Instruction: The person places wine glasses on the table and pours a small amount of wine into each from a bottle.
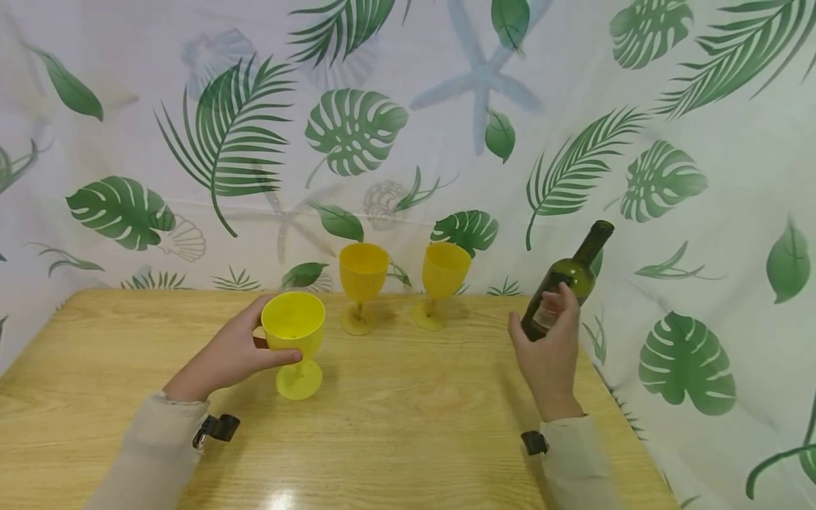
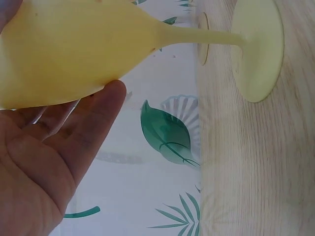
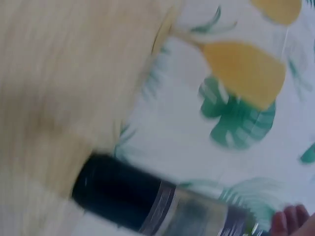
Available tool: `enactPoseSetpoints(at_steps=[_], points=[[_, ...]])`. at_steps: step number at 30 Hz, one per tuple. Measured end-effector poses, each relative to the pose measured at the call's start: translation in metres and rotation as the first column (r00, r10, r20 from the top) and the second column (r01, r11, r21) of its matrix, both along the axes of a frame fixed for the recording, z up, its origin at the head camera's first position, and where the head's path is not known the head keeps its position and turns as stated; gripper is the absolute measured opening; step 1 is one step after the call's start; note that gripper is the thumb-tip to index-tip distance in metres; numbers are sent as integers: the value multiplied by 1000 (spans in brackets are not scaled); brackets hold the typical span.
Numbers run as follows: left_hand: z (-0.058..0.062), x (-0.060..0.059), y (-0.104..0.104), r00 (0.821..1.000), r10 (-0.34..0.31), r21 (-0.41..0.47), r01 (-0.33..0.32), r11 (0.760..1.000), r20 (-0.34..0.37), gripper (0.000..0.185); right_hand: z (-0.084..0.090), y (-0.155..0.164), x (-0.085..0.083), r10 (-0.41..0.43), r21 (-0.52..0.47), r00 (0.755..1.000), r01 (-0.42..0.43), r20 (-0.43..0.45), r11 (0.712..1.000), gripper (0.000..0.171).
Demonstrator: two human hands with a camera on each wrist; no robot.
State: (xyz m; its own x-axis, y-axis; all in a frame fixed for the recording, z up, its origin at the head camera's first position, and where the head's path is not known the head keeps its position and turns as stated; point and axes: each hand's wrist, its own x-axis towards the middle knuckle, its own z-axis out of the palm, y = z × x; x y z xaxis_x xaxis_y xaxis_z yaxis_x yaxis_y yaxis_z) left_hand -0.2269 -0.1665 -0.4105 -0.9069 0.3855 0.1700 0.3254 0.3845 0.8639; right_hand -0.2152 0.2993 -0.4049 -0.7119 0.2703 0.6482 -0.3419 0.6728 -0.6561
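A bright yellow goblet (image 1: pixel 295 319) is upright at the left of the table, its bowl in the grip of my left hand (image 1: pixel 245 347). The thumb lies across the front, the other fingers behind. In the left wrist view a finger touches the bowl above the stem; whether the foot touches the table I cannot tell. My right hand (image 1: pixel 551 347) is by a dark green wine bottle (image 1: pixel 574 276) at the table's far right. Its thumb stands out left, and its loosely bent fingers overlap the label in the head view. The bottle (image 3: pixel 123 191) is blurred in the right wrist view.
Two more yellow goblets, one in the middle (image 1: pixel 363 273) and one to its right (image 1: pixel 445 273), stand along the back edge of the wooden table (image 1: pixel 408 432). Behind them hangs a white curtain (image 1: pixel 408 191) with green leaf prints, which also runs down the right side.
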Motion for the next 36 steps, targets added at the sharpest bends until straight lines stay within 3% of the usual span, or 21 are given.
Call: enactPoseSetpoints(at_steps=[3,5,7,10,13,15,18,22,30,36], points=[[-1,-1,-1,1000,-2,-2,2,1000,-1,89,4,22,-8,-85,-37,985,81,-153,996,78],[-1,-1,-2,1000,4,-12,-4,1000,2,92,7,37,-12,-131,-90,978,118,-161,989,82],[0,-1,-2,1000,13,-23,-13,1000,7,96,9,49,-16,-145,-155,986,131,-83,979,91],[3,0,-2,999,39,-42,-38,998,17,99,9,62,-21,-86,-244,990,112,113,963,106],[5,1,-2,998,60,-46,-59,997,22,100,6,71,-25,-4,-290,963,86,270,953,114],[5,0,-2,997,70,-44,-69,997,23,98,5,74,-28,29,-299,943,75,331,951,115],[5,0,-2,998,69,-28,-68,997,9,92,2,76,-31,50,-304,928,70,370,950,114],[3,-2,-3,998,54,-14,-54,998,-13,84,-2,77,-35,37,-308,929,84,369,948,107],[4,-3,-6,999,38,-17,-38,999,-12,81,-4,77,-37,-70,-246,925,172,374,954,92],[3,-5,-8,999,43,-21,-44,999,-7,82,-1,73,-33,-70,-213,914,167,399,963,91]])
